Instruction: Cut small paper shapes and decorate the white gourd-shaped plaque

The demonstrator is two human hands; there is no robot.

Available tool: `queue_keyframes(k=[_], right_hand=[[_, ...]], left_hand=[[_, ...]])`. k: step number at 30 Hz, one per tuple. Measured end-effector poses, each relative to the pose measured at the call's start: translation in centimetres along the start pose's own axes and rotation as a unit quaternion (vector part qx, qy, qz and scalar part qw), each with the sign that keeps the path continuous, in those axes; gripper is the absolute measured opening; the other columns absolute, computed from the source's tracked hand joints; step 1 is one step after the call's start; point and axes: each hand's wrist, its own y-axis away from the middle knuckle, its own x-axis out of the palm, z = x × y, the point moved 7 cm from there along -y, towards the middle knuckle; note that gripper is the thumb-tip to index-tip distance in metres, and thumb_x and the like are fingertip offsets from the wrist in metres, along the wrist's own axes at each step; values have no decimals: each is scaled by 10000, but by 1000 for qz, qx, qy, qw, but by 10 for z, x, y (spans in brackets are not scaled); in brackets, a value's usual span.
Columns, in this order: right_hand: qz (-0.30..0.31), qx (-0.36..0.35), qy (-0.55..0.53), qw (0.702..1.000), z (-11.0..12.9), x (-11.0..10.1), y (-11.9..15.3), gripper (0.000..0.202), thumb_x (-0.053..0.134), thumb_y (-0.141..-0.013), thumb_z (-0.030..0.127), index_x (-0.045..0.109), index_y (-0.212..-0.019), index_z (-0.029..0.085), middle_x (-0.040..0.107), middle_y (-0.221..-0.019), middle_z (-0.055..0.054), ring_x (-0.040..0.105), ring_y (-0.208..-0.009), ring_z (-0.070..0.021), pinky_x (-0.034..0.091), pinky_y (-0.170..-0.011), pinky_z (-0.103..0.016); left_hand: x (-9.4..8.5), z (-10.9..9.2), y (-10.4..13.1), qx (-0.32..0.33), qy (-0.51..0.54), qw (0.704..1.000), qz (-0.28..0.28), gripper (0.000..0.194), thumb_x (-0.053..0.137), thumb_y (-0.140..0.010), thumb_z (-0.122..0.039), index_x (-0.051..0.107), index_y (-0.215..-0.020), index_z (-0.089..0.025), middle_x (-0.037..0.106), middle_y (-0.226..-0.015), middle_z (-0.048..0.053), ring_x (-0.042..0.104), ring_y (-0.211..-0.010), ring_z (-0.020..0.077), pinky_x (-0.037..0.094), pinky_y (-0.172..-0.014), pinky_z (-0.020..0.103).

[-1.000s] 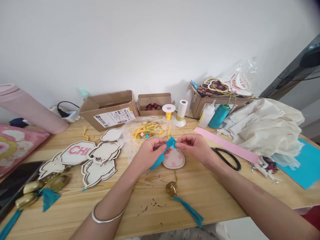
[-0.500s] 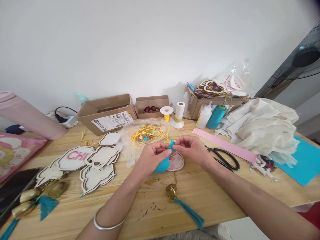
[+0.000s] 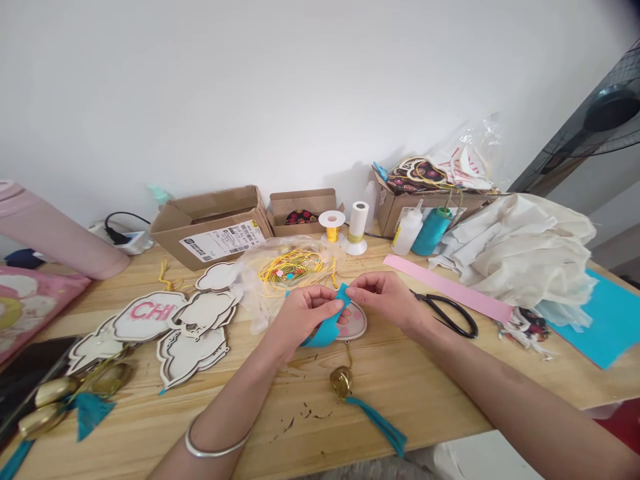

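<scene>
A blue strip [image 3: 327, 331] is pinched near its upper end by my left hand [image 3: 310, 312], and its lower part hangs curved below the fingers. The fingertips of my right hand [image 3: 385, 298] close on the same upper end. Behind the hands, a pale oval piece with pink spots [image 3: 358, 323] lies partly covered on the table. From it a cord runs down to a gold bell [image 3: 341, 382] with a teal tassel [image 3: 381, 425].
Black scissors [image 3: 453, 316] and a pink strip [image 3: 450, 288] lie right of the hands. Wooden cloud-shaped pieces [image 3: 145, 317] are at left. Behind stand an open carton [image 3: 213, 230], spools [image 3: 357, 230], a glue bottle [image 3: 407, 231] and crumpled white fabric [image 3: 530, 250].
The view has shifted slightly. More of the blue strip's lower part shows under my left hand; both hands keep nearly the same pinch.
</scene>
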Motion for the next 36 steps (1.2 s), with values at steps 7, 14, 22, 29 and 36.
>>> queue_keyframes(k=[7, 14, 22, 29, 36], right_hand=[[4, -7, 0, 1000, 2, 2, 1, 258, 666, -638, 403, 641, -663, 147, 641, -620, 0, 530, -558, -104, 422, -546, -241], [10, -8, 13, 1000, 1, 2, 1, 262, 649, -657, 411, 636, -658, 149, 629, -605, 5, 517, -548, -99, 410, -532, -236], [3, -20, 16, 1000, 2, 1, 1, 256, 651, -653, 405, 637, -657, 150, 643, -624, -3, 532, -563, -106, 428, -547, -240], [5, -33, 27, 999, 4, 1, 1, 262, 640, -663, 415, 641, -665, 153, 639, -625, -5, 534, -556, -110, 422, -531, -238], [9, -31, 24, 999, 4, 1, 3, 264, 637, -667, 416, 648, -678, 152, 646, -643, -12, 540, -572, -117, 430, -547, -241]], left_hand=[[1, -2, 3, 5, 6, 1000, -2, 250, 728, -607, -332, 650, -759, -149, 705, -694, 30, 647, -649, 159, 502, -582, 246], [1, 1, 4, -16, 12, 1000, -4, 235, 732, -599, -341, 656, -718, -154, 700, -643, 28, 646, -599, 163, 499, -549, 253], [0, 3, 3, -16, 8, 1000, 13, 280, 746, -583, -325, 662, -794, -162, 712, -677, 39, 662, -634, 185, 500, -537, 253], [-1, 0, 4, -13, 4, 1000, -12, 267, 743, -578, -353, 668, -736, -151, 714, -686, 51, 664, -670, 201, 514, -563, 276], [-1, -1, 2, -9, 6, 1000, -19, 243, 745, -581, -333, 680, -732, -154, 711, -675, 43, 660, -659, 188, 516, -570, 272]])
